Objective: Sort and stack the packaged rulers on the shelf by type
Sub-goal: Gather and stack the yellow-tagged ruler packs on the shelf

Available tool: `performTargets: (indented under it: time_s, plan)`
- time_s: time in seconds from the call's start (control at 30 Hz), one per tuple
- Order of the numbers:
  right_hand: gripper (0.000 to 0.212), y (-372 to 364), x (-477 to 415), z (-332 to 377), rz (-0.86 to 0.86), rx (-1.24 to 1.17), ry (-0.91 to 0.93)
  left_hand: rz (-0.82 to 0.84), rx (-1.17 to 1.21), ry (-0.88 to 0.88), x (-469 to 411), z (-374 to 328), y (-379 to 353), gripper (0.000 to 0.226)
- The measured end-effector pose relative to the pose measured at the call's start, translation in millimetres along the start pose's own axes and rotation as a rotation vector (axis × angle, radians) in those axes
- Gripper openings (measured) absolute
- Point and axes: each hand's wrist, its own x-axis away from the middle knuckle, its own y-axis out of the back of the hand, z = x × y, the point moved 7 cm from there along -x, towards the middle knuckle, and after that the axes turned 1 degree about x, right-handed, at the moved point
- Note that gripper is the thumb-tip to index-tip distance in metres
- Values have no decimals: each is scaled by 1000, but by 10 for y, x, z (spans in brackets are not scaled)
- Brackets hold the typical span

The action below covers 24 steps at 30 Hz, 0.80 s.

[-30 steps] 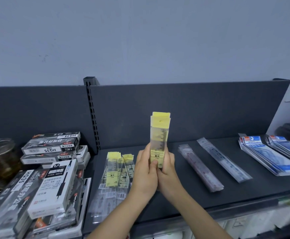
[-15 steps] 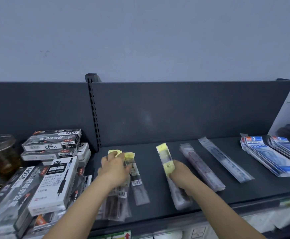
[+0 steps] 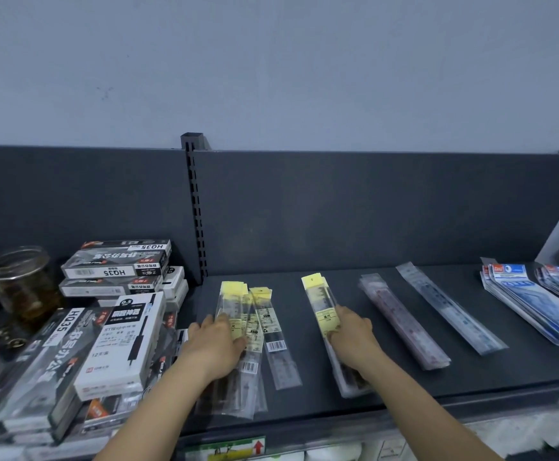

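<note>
Right hand is down on the yellow-tab stack, fingers curled over its middle and thumb at the near edge, gripping it. The stack lies flat on the shelf, well apart from its neighbours, tabs toward the back panel; likely pinned there so the slippery sleeves stay squared. Left hand lies on the loose yellow-tab pile, fingers mostly straight and spread across the fanned sleeves, pressing rather than pinching; whether the thumb hooks under, cannot tell. The pile is skewed, one barcode pack splayed off its right side, so the flat hand reads as raking them together or feeling for the next match. Same tab colour on both suggests one type, so the pile probably belongs with the stack. To the right, types already sit in separate lanes: reddish ruler stack, then clear ruler pack beside it and not touching, then blue packs near the far end. All lie lengthwise front to back, probably to keep headers readable. Pen boxes and a glass jar crowd the left bay, just beside the pile, so there is little slack there. Sorting looks partway done.
</note>
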Motion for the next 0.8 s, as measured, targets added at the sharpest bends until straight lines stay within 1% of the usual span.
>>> performTargets:
  time_s: [0.1, 0.23, 0.3, 0.37, 0.43, 0.5, 0.57, 0.63, 0.7, 0.8]
  plan:
    - [26, -15, 8, 38, 1, 72, 25, -10, -24, -5, 31, -13, 6, 68]
    - [27, -65, -29, 16, 1, 64, 0, -33, -31, -7, 54, -12, 0, 69]
    - [33, -86, -38, 17, 13, 63, -25, -48, -18, -7, 45, -5, 0, 70]
    - [46, -80, -16, 53, 1, 99, -38, -43, 6, -1, 55, -8, 6, 71]
    - [56, -40, 38, 181, -72, 99, 24, -33, 26, 6, 60, -10, 10, 70]
    - [55, -42, 129, 399, -125, 50, 150, -29, 66, 14, 97, -25, 42, 61]
    - [56, -149, 220, 604, -56, -11, 215, -55, 112, 18, 134, -30, 102, 45]
    - [57, -301, 249, 718, 97, -142, 164, -84, 166, 13, 166, -20, 165, 33]
    - [54, -394, 247, 779, 200, -267, 85, -94, 231, 20, 185, 13, 194, 31]
    - [58, -466, 254, 852, 247, -398, 16, -103, 335, 40, 171, 71, 189, 26]
